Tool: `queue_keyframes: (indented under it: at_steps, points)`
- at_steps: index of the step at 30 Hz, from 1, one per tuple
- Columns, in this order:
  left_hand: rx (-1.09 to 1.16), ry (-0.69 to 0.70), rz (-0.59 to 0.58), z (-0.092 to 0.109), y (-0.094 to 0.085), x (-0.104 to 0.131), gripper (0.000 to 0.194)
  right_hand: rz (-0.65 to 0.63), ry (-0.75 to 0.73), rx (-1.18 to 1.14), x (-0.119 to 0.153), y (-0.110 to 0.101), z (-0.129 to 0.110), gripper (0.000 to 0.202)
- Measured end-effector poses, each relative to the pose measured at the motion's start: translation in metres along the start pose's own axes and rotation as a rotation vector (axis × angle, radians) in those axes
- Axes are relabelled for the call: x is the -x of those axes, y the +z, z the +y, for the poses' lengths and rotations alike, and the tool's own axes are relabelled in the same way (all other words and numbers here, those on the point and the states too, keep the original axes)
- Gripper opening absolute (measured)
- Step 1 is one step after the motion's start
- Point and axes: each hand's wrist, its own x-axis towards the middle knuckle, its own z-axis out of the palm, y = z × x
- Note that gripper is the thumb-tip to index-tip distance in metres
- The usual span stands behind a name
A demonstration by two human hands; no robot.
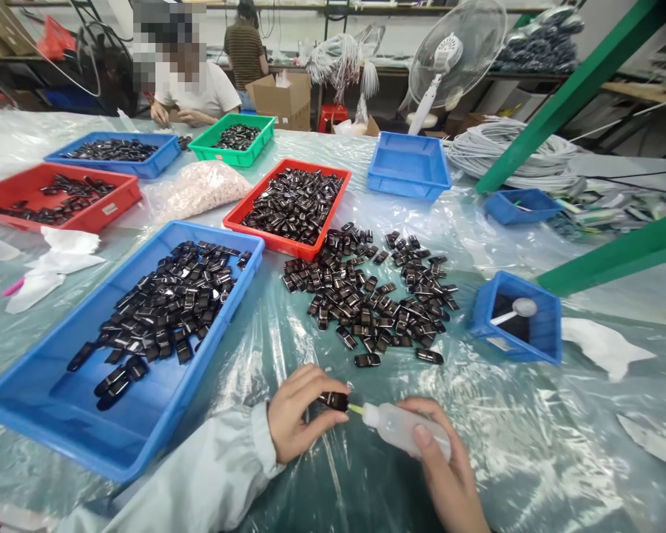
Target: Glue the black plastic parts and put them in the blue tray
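Near the front edge of the table, the person works low and close to the body. Left hand pinches one small black part between thumb and fingertips, held just above the plastic sheeting and turned so its end faces right. Right hand is wrapped around a translucent squeeze bottle, laid nearly horizontal so the yellowish nozzle meets the part's end; tip looks touching, though too small to be certain. Both hands are closed on their items, neither free.

Layout reads as a feed-and-sort line:
- Loose pile of black parts lies on the sheeting straight ahead, within easy reach of the left hand, likely the supply.
- Big blue tray sits to the left, partly filled with the same parts (near end is bare, so parts are clustered at the far half).
- Red tray full of parts sits behind the pile, touching the blue tray's far corner region.
- Small blue bin with a white-headed stick in it stands to the right of the pile, on the bottle-hand side.
- White wipes lie left of the big tray.

Across the table another person sits at a green tray; their hands are well apart from this work. Plastic sheeting likely protects the table from drips.
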Motion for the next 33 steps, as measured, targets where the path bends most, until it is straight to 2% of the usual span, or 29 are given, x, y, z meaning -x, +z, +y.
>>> queue_keyframes:
  at_steps: [8, 17, 33]
  points:
    - [0.003, 0.002, -0.004, 0.001, 0.0, 0.001, 0.022, -0.042, -0.027, 0.049, -0.003, -0.004, 0.001, 0.034]
    - [0.004, 0.011, 0.008, 0.0, 0.003, 0.002, 0.023, -0.116, -0.132, 0.143, -0.009, -0.016, 0.008, 0.027]
    - [0.003, -0.003, -0.027, 0.001, 0.0, 0.002, 0.021, -0.101, -0.2, 0.185, -0.011, -0.016, 0.004, 0.026]
